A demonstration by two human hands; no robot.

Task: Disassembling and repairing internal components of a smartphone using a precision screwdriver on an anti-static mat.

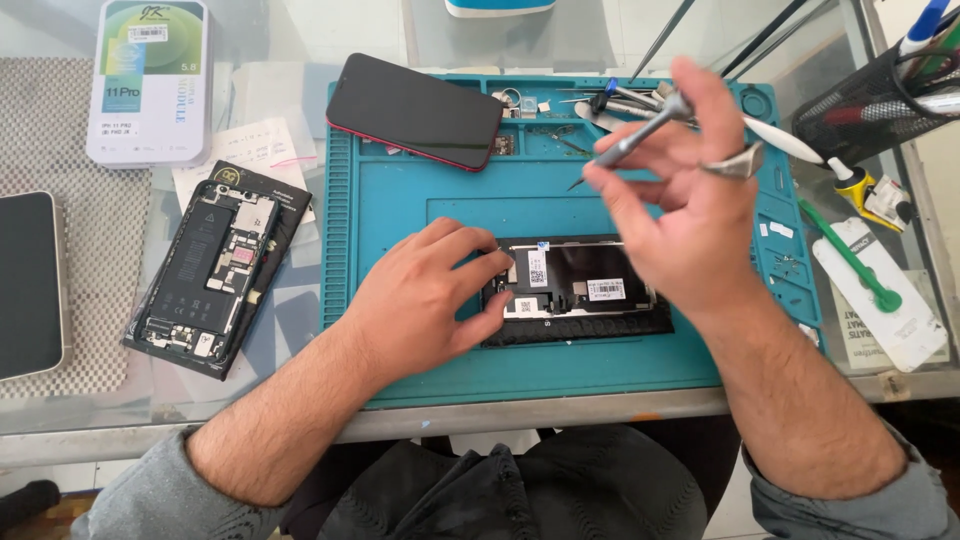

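At the far left of the frame a dark slab with a pale rim [28,285] lies on a grey woven mat [85,150]; above it, in the upper left, a white retail box [150,80] rests on the glass worktop [300,400]. Just right of these, an opened phone body [215,265] is seen face up, its battery and circuit boards exposed: rigid, but delicate inside.

The teal silicone mat [400,210], soft and ribbed along its left edge, fills the centre. In its upper part a glossy black phone with a red edge [418,110] lies tilted. The left hand [425,300] is spread flat, fingers apart, its fingertips pressed on the left end of the detached screen panel [585,290], which lies at the middle of the mat. The panel is judged thin, light, smooth and brittle, with fragile flex ribbons; it is best held by its long edges, not by the labelled back.

Above the panel, at the upper right of centre, the right hand [690,190] is closed on a slim metal screwdriver [640,135], pinched between thumb and fingers; a ring is worn. At the far right lie a white-handled tool [800,145], a green plastic pry tool [850,265] and a black mesh holder [880,100].
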